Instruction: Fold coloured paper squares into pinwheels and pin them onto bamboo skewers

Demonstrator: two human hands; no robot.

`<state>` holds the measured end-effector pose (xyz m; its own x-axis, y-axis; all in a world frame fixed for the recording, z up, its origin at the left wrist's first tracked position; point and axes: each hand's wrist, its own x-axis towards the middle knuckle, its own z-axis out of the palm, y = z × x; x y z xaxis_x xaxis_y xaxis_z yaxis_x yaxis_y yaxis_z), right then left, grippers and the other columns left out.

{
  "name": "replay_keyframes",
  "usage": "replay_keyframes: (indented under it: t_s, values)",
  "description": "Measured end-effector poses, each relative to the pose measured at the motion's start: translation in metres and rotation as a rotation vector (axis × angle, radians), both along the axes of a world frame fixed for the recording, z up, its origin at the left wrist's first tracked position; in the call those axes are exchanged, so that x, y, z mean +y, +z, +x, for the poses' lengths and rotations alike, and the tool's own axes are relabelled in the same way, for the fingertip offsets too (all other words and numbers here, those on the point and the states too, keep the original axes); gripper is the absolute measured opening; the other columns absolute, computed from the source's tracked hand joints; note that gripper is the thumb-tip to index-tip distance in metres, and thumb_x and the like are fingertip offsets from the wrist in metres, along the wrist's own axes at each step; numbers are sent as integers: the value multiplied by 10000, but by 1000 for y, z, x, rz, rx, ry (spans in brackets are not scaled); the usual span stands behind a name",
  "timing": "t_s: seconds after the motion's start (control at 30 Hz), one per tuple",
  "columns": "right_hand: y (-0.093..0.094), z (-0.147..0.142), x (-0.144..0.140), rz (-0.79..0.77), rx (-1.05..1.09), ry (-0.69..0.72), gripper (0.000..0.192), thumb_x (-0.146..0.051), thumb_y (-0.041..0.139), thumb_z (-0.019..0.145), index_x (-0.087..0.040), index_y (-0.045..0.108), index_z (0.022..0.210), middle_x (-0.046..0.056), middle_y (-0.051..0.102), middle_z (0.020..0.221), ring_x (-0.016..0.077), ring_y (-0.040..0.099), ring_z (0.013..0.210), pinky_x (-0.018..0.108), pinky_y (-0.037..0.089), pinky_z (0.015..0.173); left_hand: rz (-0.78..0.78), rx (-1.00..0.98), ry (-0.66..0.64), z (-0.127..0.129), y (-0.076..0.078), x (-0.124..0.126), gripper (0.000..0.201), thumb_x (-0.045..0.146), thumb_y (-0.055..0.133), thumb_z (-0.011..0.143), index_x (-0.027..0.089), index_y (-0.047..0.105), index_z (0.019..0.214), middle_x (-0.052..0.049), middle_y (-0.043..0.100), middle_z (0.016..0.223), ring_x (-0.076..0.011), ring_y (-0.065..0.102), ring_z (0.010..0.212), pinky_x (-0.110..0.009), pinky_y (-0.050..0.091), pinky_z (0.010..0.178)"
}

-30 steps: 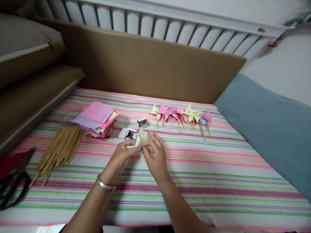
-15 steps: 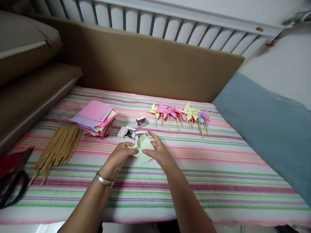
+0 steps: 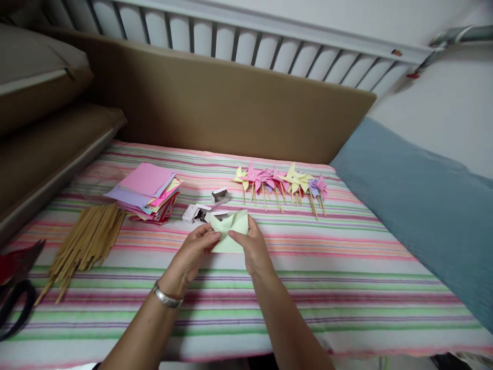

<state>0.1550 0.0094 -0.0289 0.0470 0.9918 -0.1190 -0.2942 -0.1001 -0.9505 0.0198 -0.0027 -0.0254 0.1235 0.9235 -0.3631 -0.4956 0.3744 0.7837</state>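
Note:
Between my two hands is a pale green sheet of paper [image 3: 230,241], cut and partly curled at its upper edge. My left hand [image 3: 194,252] pinches its left side, thumb on top, a silver bangle on the wrist. On the right side, my right hand [image 3: 250,245] grips the paper with its thumb on the near face. The fingers behind the sheet are hidden. Just beyond the paper lies an open small white box [image 3: 191,213] with dark metal pieces in it. A second little box [image 3: 220,196] sits a bit farther back.
Several finished paper pinwheels [image 3: 295,180] on sticks lie at the back right. To the left are a stack of coloured paper [image 3: 142,180], a pile of wooden sticks [image 3: 84,241] and scissors [image 3: 19,303]. A brown board [image 3: 231,108] stands behind the striped cloth [image 3: 346,288].
The green paper has gone from a gathered pinwheel shape to a more opened sheet with its upper corners lifted. Both hands stay on it. The whole view has shifted slightly.

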Motion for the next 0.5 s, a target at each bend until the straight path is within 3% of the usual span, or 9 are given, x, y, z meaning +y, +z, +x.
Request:
replay_keyframes:
  t_s: [0.17, 0.33, 0.43, 0.5]
  values:
    - [-6, -19, -6, 31, 44, -120, 530, -184, 697, 607, -205, 524, 1108, 16, 682, 920, 180, 624, 802, 305, 492, 730, 20, -41, 101, 15, -8, -5, 260, 260, 774, 577, 119, 695, 781, -55, 714, 759, -144, 616, 708, -249, 434, 712]
    - [-5, -18, -7, -5, 2, -24, 522, -232, 661, 674, -200, 488, 1166, 24, 677, 894, 181, 633, 789, 320, 504, 722, 8, -28, 154, 5, -8, -1, 231, 241, 772, 553, 106, 690, 721, -45, 695, 670, -139, 600, 613, -257, 443, 654]
    - [-2, -6, -7, 41, -249, -77, 528, -292, 611, 746, -207, 449, 1242, 35, 666, 881, 187, 629, 806, 362, 504, 756, -9, -14, 236, -10, -7, 6, 228, 210, 770, 525, 105, 684, 708, -36, 691, 643, -129, 595, 570, -244, 445, 608]
    - [1, -1, -10, 211, -500, -151, 401, -285, 577, 784, -210, 523, 1174, 54, 654, 926, 194, 614, 867, 386, 484, 816, -15, 0, 325, -21, -6, 10, 209, 188, 769, 500, 115, 672, 669, -20, 687, 628, -120, 595, 557, -226, 440, 576]
